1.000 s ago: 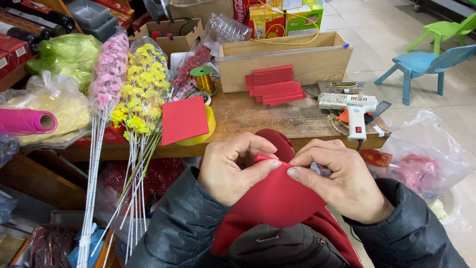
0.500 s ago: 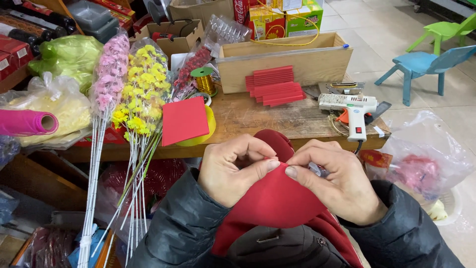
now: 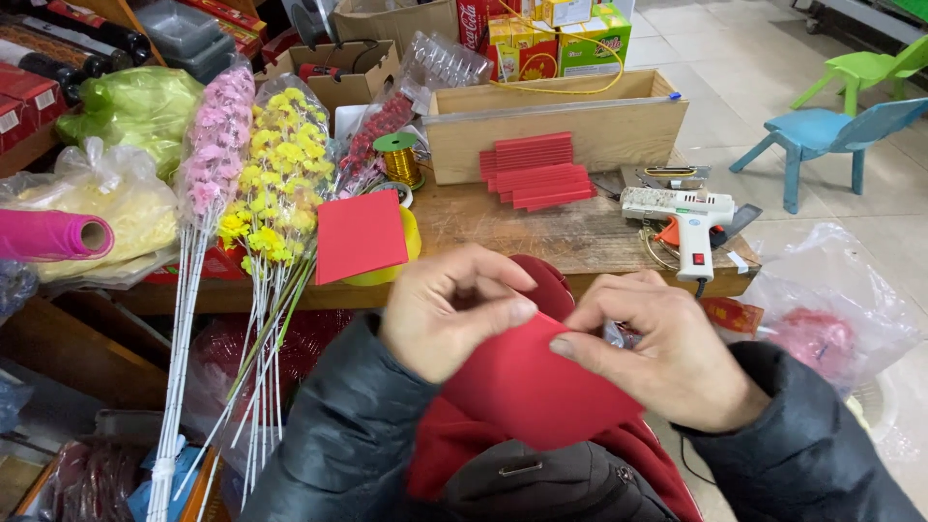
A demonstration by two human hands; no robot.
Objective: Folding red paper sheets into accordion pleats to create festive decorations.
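Both of my hands pinch the top edge of a red paper sheet (image 3: 536, 387) held over my lap, in front of the wooden table (image 3: 580, 237). My left hand (image 3: 452, 309) grips its upper left part with thumb and fingers. My right hand (image 3: 667, 360) grips the upper right part, thumb tip close to the left thumb. A flat red square sheet (image 3: 360, 235) lies on a yellow tape roll at the table's front. A stack of folded red paper pieces (image 3: 534, 169) rests further back, by a wooden box (image 3: 556, 121).
A white glue gun (image 3: 684, 217) lies at the table's right end. Bunches of yellow (image 3: 275, 174) and pink artificial flowers (image 3: 215, 145) on long stems lean at the left. A pink paper roll (image 3: 53, 235), plastic bags, cartons and small blue and green chairs (image 3: 831, 126) surround the table.
My hands have shifted slightly, the thumbs sliding closer together along the red sheet's top edge. The table's things have not moved.
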